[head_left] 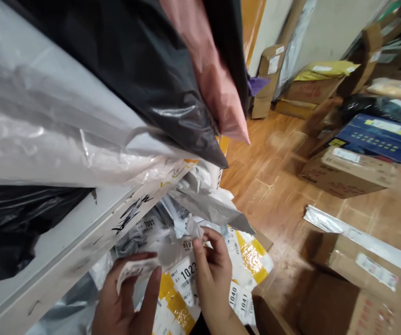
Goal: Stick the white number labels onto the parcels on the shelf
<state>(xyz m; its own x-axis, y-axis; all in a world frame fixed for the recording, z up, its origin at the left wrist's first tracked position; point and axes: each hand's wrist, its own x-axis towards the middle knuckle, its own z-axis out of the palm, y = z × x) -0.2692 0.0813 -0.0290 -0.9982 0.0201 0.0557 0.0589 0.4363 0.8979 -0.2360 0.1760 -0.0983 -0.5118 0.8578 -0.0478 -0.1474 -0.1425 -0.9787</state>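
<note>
While the left hand (123, 302) closes its fingers on a crumpled white label (135, 269), the right hand (214, 274) pinches a grey mailer bag (186, 229) beneath the white shelf (64, 251), above numbered parcels (247, 265).

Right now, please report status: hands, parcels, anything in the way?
Left hand holds slip. Right hand pinches grey bag. Labelled parcels underneath. Shelf and black bag close above.

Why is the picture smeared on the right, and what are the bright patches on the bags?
Head view: glare streaks the grey bag and black bag; cardboard boxes at right are blurred; the left hand, holding a paper slip, and right hand look sharper.
</note>
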